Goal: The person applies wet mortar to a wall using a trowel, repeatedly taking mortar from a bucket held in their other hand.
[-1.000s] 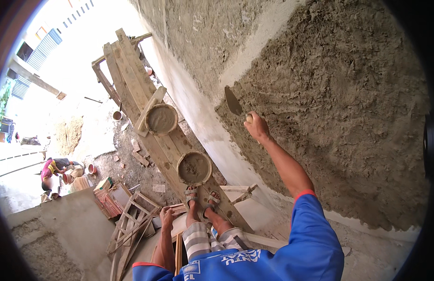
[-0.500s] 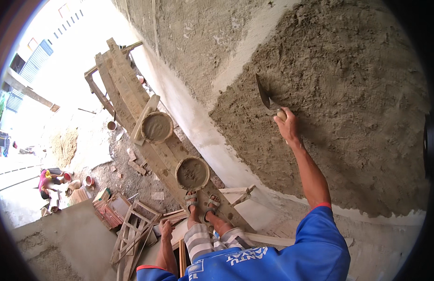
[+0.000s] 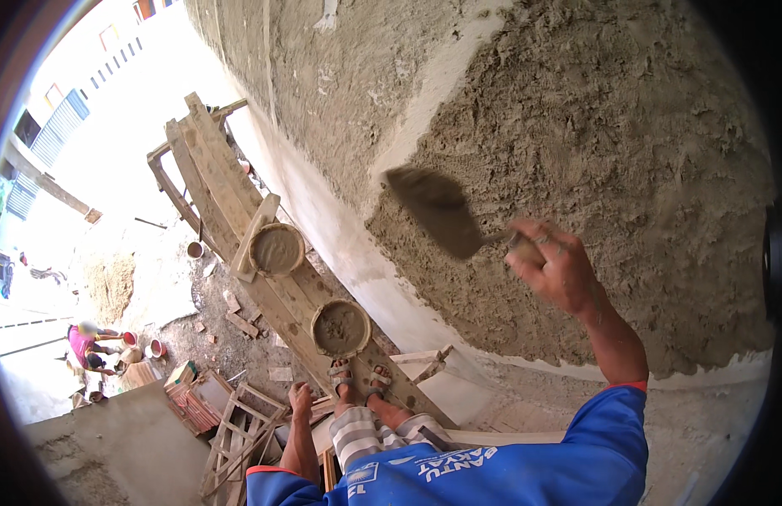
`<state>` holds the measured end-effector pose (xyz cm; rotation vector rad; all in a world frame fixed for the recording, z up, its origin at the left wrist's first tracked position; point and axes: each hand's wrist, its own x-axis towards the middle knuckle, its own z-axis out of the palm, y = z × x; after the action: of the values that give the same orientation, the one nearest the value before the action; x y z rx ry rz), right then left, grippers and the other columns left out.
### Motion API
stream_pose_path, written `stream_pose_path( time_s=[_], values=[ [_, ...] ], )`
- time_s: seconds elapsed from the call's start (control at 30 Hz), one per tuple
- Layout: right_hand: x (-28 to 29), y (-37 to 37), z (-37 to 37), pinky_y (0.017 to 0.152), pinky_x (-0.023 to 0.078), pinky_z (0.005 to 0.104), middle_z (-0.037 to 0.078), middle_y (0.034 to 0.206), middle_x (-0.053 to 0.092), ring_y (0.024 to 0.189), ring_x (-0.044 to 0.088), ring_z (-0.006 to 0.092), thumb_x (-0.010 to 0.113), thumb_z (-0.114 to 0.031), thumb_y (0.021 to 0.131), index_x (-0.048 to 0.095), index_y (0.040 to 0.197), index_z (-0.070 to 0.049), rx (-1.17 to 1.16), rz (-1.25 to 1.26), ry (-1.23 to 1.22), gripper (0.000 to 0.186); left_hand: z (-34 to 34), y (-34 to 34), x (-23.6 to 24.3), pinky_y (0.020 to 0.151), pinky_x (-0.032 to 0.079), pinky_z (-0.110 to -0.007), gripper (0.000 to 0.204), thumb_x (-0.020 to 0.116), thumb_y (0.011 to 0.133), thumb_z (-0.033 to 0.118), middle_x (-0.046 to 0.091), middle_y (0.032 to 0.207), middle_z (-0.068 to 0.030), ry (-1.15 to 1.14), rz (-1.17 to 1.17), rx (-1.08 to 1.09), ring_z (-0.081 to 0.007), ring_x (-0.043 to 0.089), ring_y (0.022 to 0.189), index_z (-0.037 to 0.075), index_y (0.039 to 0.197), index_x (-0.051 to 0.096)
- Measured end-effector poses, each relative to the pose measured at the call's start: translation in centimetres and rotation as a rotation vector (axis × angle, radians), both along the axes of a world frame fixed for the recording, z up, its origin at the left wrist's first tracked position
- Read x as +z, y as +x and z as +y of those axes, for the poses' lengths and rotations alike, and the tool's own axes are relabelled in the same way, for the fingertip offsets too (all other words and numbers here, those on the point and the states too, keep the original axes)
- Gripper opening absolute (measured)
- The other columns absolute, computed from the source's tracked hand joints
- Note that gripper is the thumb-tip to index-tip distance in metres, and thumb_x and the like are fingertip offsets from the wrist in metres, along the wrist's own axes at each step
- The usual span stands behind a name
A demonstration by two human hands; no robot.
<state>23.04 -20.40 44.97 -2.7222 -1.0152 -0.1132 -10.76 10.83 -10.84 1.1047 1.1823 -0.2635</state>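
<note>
My right hand (image 3: 553, 263) is wrapped around the handle of a trowel (image 3: 435, 209), raised in front of the wall. The blade points up and left, its broad, mortar-grey face turned toward me and slightly blurred. Behind it, rough wet mortar (image 3: 627, 152) covers much of the wall (image 3: 340, 101); whether the blade touches it I cannot tell. Low at my left side hangs my left hand (image 3: 302, 400), fingers curled into a loose fist with nothing visible in it. Below me, a bucket of mortar (image 3: 341, 329) stands on the planks by my feet, and a second bucket (image 3: 277, 250) stands farther along.
I stand on a raised scaffold of wooden planks (image 3: 214, 181) beside the wall. A short board (image 3: 254, 239) lies across it by the farther bucket. On the ground are a wooden frame (image 3: 239, 430), stacked tiles (image 3: 197, 398), a sand heap (image 3: 109, 282) and a crouching person (image 3: 89, 344) near pails.
The trowel has turned from edge-on to broad face toward me, its blade shifting left and down. My right hand has moved right and lower. The left hand stays low at my side.
</note>
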Motion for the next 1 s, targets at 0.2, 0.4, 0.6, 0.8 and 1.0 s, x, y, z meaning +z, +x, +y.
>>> stream_pose_path(
  time_s=[0.2, 0.4, 0.6, 0.8, 1.0],
  values=[
    [4.8, -2.5, 4.4, 0.051, 0.046, 0.0286, 0.001, 0.065, 0.06, 0.051, 0.057, 0.0132, 0.071, -0.018, 0.081, 0.057, 0.118, -0.005, 0.445, 0.368, 0.236, 0.042, -0.5, 0.1, 2.5, 0.056, 0.054, -0.034, 0.038, 0.055, 0.082, 0.016, 0.06, 0.098, -0.018, 0.05, 0.014, -0.026, -0.0255, 0.061, 0.085, -0.003, 0.115, 0.052],
    [-1.1, 6.0, -5.6, 0.053, 0.052, 0.0286, 0.006, 0.078, 0.064, 0.064, 0.062, 0.0133, 0.063, -0.027, 0.088, 0.059, 0.107, -0.007, -0.061, 0.773, 0.503, 0.029, -1.6, -0.9, 1.8, 0.052, 0.053, -0.035, 0.038, 0.059, 0.081, 0.018, 0.061, 0.09, -0.0135, -0.016, -0.01, -0.072, -0.0215, 0.061, 0.071, -0.003, 0.112, 0.054],
    [7.1, 4.4, -9.5, 0.045, 0.047, 0.022, 0.0, 0.07, 0.056, 0.054, 0.05, 0.0053, 0.051, -0.038, 0.095, 0.055, 0.104, -0.007, -0.379, -0.153, 0.594, 0.032, -0.6, -3.4, 0.7, 0.052, 0.05, -0.03, 0.034, 0.055, 0.087, 0.019, 0.058, 0.087, -0.0079, 0.067, 0.009, -0.132, -0.0176, 0.058, 0.065, 0.0, 0.115, 0.052],
    [-16.2, -1.3, -7.6, 0.047, 0.048, 0.0232, 0.004, 0.076, 0.055, 0.059, 0.053, 0.01, 0.056, -0.018, 0.084, 0.056, 0.107, -0.003, -0.506, 0.883, 0.406, 0.028, -7.6, 2.2, 2.1, 0.059, 0.051, -0.029, 0.034, 0.055, 0.088, 0.018, 0.061, 0.092, -0.0094, -0.166, -0.046, -0.1, -0.0171, 0.061, 0.075, 0.001, 0.117, 0.052],
    [-47.2, -11.1, -4.3, 0.069, 0.051, 0.0385, 0.018, 0.083, 0.066, 0.072, 0.065, 0.0292, 0.065, -0.022, 0.077, 0.058, 0.108, -0.002, -0.36, 1.286, -0.083, 0.037, -18.6, -0.6, -4.1, 0.064, 0.053, -0.029, 0.034, 0.058, 0.086, 0.015, 0.063, 0.1, -0.0127, -0.235, -0.157, -0.143, -0.0188, 0.064, 0.077, -0.003, 0.114, 0.057]
  ],
)
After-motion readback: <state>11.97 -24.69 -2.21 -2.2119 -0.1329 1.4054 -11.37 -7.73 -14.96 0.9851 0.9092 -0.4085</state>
